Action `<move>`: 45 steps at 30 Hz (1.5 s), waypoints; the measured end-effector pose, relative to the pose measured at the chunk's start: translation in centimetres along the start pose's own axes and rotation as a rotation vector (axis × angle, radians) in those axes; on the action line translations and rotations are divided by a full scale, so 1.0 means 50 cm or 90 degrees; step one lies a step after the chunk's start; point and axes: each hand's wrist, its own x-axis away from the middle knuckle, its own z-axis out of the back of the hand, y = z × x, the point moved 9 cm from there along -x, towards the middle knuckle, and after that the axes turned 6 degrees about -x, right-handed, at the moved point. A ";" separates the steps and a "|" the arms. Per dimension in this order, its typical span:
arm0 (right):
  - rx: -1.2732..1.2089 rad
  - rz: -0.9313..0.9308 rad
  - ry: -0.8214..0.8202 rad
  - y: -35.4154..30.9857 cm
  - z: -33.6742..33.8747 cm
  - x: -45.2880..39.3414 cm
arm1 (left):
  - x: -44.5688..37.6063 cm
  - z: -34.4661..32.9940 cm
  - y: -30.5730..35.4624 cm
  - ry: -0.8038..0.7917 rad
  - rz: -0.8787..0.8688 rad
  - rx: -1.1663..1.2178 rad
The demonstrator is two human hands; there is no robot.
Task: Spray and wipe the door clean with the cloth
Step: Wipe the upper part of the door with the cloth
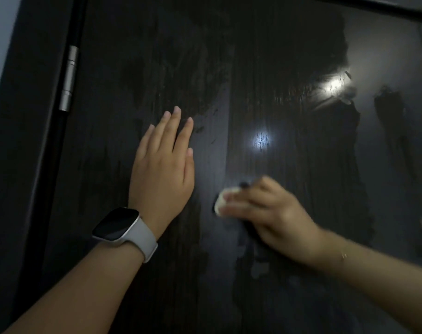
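A dark wood-grain door point(265, 56) fills the view, streaked with wet smears and two bright light reflections. My left hand point(164, 167) lies flat against the door left of centre, fingers straight and together, a white-strapped watch on its wrist. My right hand point(270, 210) is blurred with motion lower right of it and presses a small pale cloth point(220, 201) against the door; the cloth shows at my fingertips, and most of it is hidden under my hand. No spray bottle is in view.
A silver hinge point(69, 78) sits on the door's left edge against the dark frame point(24, 141). A strip of pale wall point(0, 32) shows at the far left. The top of the door frame crosses the upper right corner.
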 end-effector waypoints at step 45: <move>-0.175 -0.252 -0.082 -0.212 -0.106 0.312 | 0.203 -0.004 0.069 -0.147 -0.017 0.043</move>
